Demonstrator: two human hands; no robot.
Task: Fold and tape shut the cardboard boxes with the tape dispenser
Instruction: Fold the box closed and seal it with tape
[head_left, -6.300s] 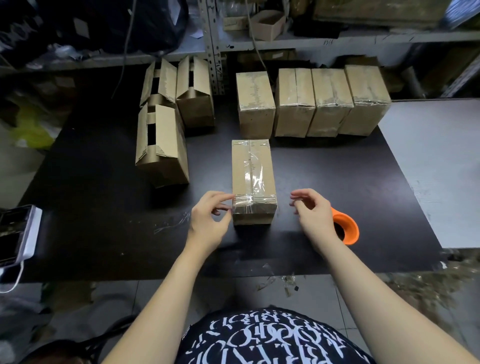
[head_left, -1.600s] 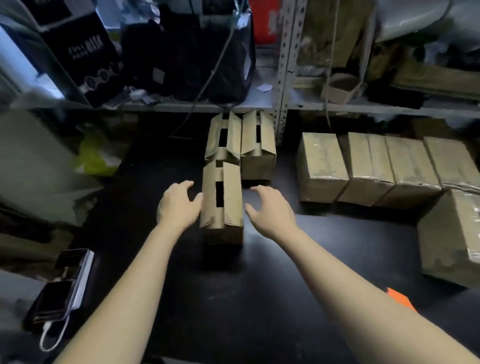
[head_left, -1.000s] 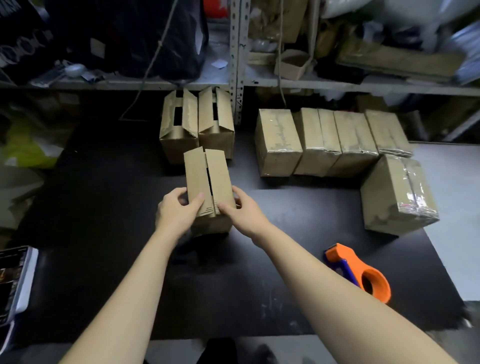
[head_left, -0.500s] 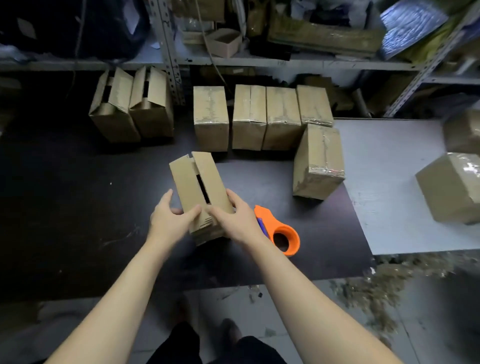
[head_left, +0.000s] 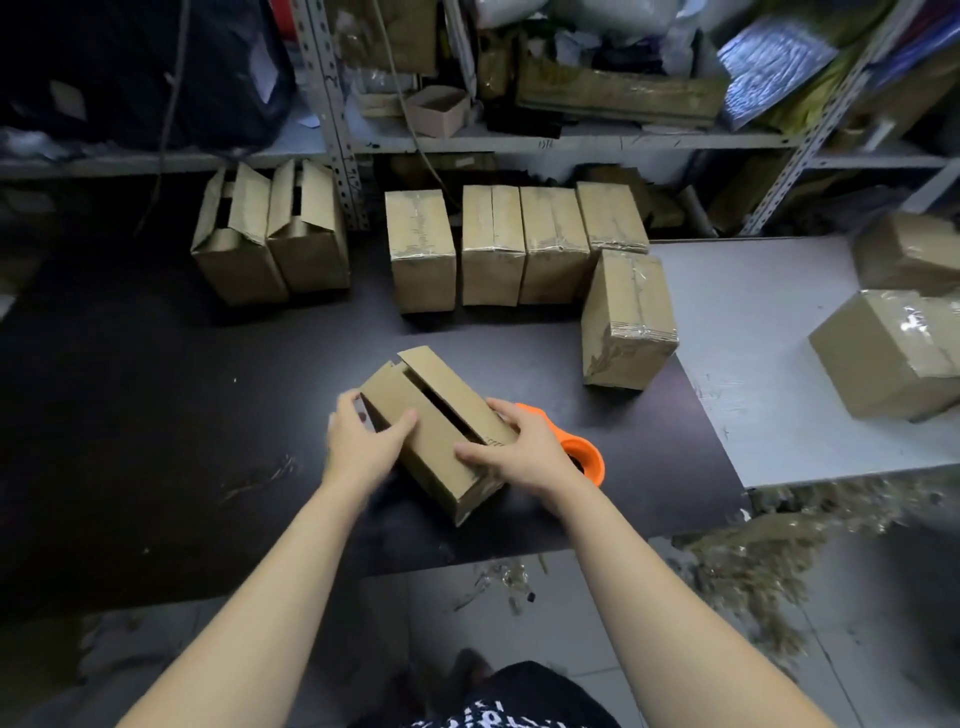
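A brown cardboard box with unsealed top flaps (head_left: 441, 431) is held between both hands at the near middle of the black counter (head_left: 156, 415). It is turned at an angle, so that one corner points toward the person. A dark slit is seen between its two top flaps.

The left hand (head_left: 363, 444) is curled round the box's left side, with the thumb laid on the top flap; its fingers are somewhat blurred. The right hand (head_left: 527, 454) is clasped on the box's near right end, thumb on top and fingers wrapped over the right edge.

Just behind the right hand, and partly hidden by it, an orange plastic tape dispenser (head_left: 584, 457) is laid on the counter. Whether it touches the box cannot be told.

Beyond the hands, a row of four taped cardboard boxes (head_left: 493, 249) is stood below the metal shelving (head_left: 571, 140), which is crowded with packaging. A fifth taped box (head_left: 626, 322) is set in front of the row's right end, beyond and to the right of the right hand.

Beyond and to the left of the left hand, two untaped cardboard boxes with raised flaps (head_left: 234, 260) are stood side by side. Well to the right of the right hand, two more taped boxes (head_left: 888, 353) are placed on a pale grey counter (head_left: 753, 322).
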